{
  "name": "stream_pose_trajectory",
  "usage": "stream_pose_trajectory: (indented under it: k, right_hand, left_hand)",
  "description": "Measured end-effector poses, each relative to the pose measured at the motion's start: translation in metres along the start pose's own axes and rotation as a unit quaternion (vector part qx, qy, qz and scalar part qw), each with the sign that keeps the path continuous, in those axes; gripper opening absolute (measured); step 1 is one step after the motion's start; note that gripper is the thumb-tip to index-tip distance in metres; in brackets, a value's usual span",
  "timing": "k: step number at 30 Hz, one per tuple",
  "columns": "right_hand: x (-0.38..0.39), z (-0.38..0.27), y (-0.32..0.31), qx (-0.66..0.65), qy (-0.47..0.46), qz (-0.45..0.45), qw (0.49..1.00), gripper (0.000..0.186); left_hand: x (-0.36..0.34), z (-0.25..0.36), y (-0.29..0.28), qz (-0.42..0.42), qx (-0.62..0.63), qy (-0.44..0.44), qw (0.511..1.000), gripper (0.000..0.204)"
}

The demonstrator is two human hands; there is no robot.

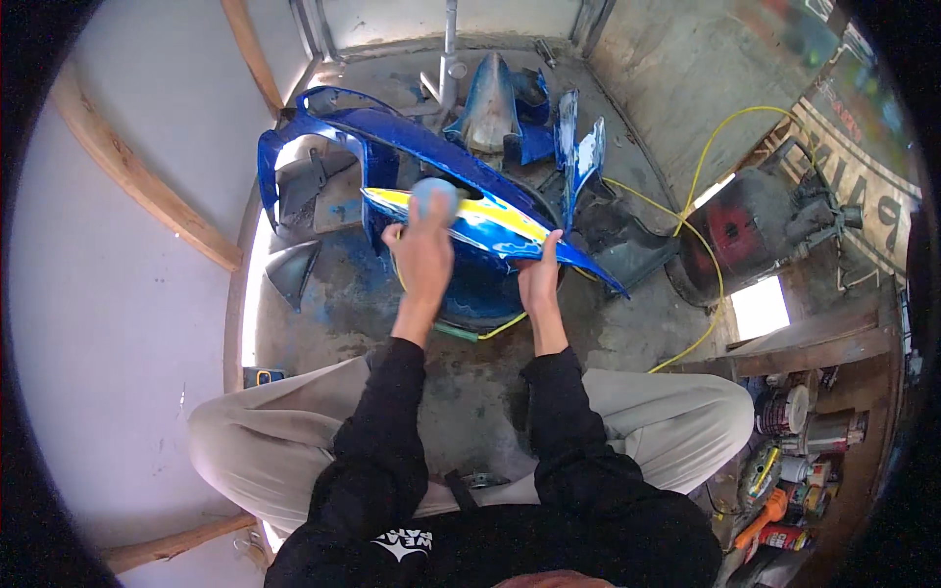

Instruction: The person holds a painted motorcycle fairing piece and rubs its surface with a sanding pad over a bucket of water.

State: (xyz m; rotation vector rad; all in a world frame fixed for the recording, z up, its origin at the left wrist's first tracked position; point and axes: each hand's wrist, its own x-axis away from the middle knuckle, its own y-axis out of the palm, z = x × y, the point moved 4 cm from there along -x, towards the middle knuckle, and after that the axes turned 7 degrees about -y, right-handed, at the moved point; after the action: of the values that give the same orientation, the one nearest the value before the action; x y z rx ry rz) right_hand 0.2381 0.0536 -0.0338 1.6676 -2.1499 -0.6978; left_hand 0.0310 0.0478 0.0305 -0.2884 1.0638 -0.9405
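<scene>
A long blue fairing panel (pixel 500 243) with a yellow stripe and whitish patches lies slanted before me. My left hand (pixel 423 257) grips a grey-blue round pad (pixel 441 199), slightly blurred, over the yellow stripe. The right end of that panel is held in my right hand (pixel 539 279), thumb up along its edge and fingers mostly hidden beneath. Behind it a larger dark blue body panel (pixel 343 113) arches to the left. A dark rounded object (pixel 461 289) with a yellow hose (pixel 500 325) sits below the panel.
More loose panels (pixel 495 108) lie on the grey floor (pixel 421 387) at the back and left (pixel 289 274). A dark tank (pixel 716 245) with yellow hose stands right, above a wooden shelf (pixel 804 348) of cans and tools (pixel 774 505). A white wall (pixel 127 323) bounds the left.
</scene>
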Motion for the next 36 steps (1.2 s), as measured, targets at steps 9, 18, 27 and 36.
stream_pose_trajectory:
  k: [9,18,27,36]
  right_hand:
    - [0.000,0.011,0.002,-0.072,0.056,-0.047,0.995,0.082]
    - [-0.002,0.016,-0.001,-0.093,0.143,0.053,0.984,0.079]
    - [-0.004,0.010,-0.007,-0.027,0.076,-0.021,0.997,0.075]
    - [0.004,0.003,0.008,-0.015,0.078,0.009,0.997,0.078]
  left_hand:
    - [0.022,0.013,0.009,0.001,-0.091,0.079,0.993,0.045]
    - [0.062,0.080,0.021,-0.089,0.053,0.160,0.982,0.043]
    - [0.036,0.038,0.014,-0.045,-0.169,0.041,0.984,0.046]
    - [0.011,-0.024,-0.009,0.012,-0.093,-0.056,0.994,0.038]
